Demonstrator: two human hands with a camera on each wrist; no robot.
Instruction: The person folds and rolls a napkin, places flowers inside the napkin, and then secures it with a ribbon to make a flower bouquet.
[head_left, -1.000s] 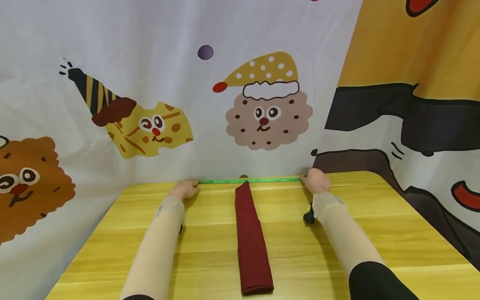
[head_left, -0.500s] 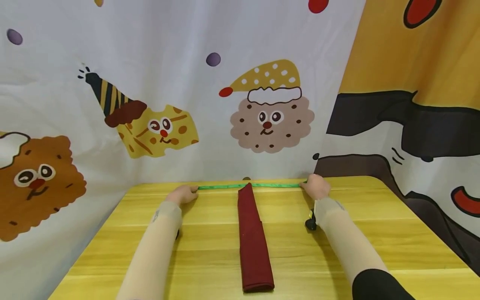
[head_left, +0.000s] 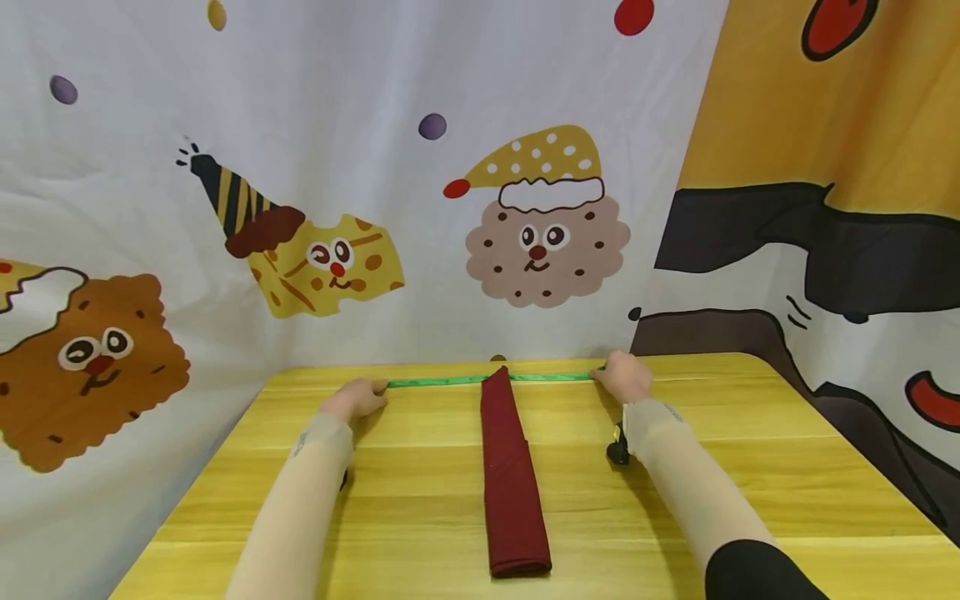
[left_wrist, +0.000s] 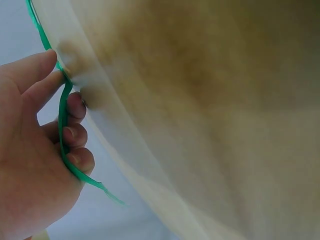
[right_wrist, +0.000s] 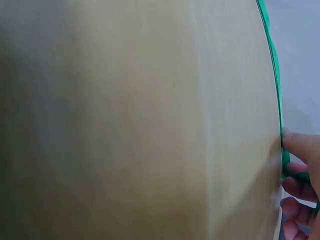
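Note:
A long strip of dark red folded cloth (head_left: 516, 492) lies lengthwise on the table, its narrow end pointing to the back. Stretched crosswise at that tip is a green ribbon (head_left: 435, 382), its middle hidden behind or beneath the cloth. My left hand (head_left: 357, 398) pinches the ribbon's left part between thumb and forefinger; in the left wrist view a loose tail (left_wrist: 90, 179) runs past the curled fingers. On the other side, my right hand (head_left: 626, 379) pinches the ribbon (right_wrist: 276, 70), and more of it passes among the fingers in the right wrist view.
The wooden table (head_left: 420, 533) ends at a back edge just beyond the ribbon. A white curtain (head_left: 360, 75) with cartoon prints hangs behind it and along the left side. A small black device (head_left: 618, 450) sits at my right wrist.
Both hands have drawn the ribbon from the table's back edge slightly toward me, so it now meets the cloth just below its tip. My left hand has shifted a little left. The head view has tilted slightly.

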